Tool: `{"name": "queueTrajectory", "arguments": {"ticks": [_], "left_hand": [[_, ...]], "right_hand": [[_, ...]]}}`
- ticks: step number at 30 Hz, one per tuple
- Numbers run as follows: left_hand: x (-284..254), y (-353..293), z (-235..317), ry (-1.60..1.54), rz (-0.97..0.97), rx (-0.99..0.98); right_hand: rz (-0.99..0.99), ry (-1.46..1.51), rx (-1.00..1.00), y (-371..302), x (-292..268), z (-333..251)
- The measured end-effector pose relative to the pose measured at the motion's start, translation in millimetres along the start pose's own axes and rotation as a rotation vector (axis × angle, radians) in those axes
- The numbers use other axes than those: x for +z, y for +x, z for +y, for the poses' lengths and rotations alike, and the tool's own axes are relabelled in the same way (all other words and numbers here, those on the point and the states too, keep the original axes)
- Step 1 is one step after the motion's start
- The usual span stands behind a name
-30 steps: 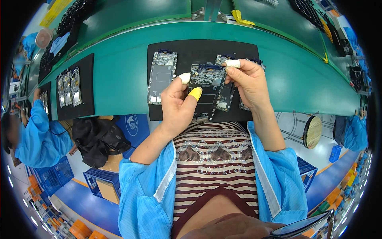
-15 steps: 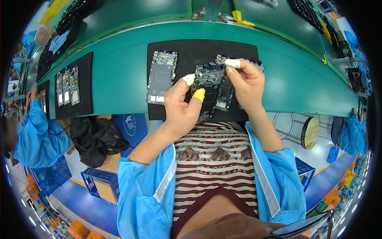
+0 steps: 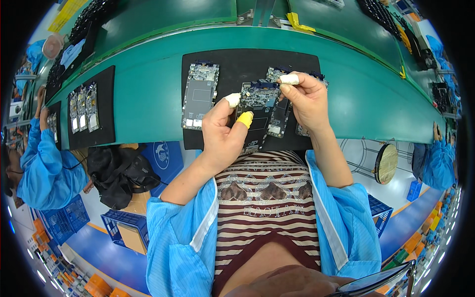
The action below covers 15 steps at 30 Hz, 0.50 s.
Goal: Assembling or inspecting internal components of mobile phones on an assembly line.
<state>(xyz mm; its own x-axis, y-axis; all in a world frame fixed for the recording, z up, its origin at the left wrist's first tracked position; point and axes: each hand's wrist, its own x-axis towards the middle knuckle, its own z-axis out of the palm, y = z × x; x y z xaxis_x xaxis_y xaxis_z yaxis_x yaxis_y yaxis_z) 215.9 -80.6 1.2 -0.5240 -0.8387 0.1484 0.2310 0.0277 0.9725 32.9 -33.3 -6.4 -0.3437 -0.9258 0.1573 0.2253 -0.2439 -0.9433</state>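
Both hands, left hand (image 3: 222, 133) and right hand (image 3: 306, 101), pinch circuit board (image 3: 257, 106) edges.

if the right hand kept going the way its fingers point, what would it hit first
The right hand points left, its capped fingers at the top edge of the circuit board the left hand holds up. That board comes first, probably; it may already be touching, as depth is unclear.

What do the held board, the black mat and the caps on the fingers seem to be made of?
Held board: probably rigid laminate, matt dark, dotted with metallic parts.
Black mat: likely rubber or foam, flat and dull.
Caps: apparently thin rubber, smooth, yellow and white, hugging the fingers.
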Motion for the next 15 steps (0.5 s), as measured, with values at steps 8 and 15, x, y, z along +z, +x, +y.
{"name": "queueTrajectory", "arguments": {"ticks": [8, 15], "left_hand": [[0.2, 0.0, -3.9, 0.036, 0.004, 0.019], [-4.7, -0.1, -4.8, 0.06, -0.035, -0.011]], "right_hand": [[0.16, 0.318, 0.083, -5.3, 12.5, 16.2], [0.139, 0.286, 0.097, -5.4, 12.5, 15.5]]}}
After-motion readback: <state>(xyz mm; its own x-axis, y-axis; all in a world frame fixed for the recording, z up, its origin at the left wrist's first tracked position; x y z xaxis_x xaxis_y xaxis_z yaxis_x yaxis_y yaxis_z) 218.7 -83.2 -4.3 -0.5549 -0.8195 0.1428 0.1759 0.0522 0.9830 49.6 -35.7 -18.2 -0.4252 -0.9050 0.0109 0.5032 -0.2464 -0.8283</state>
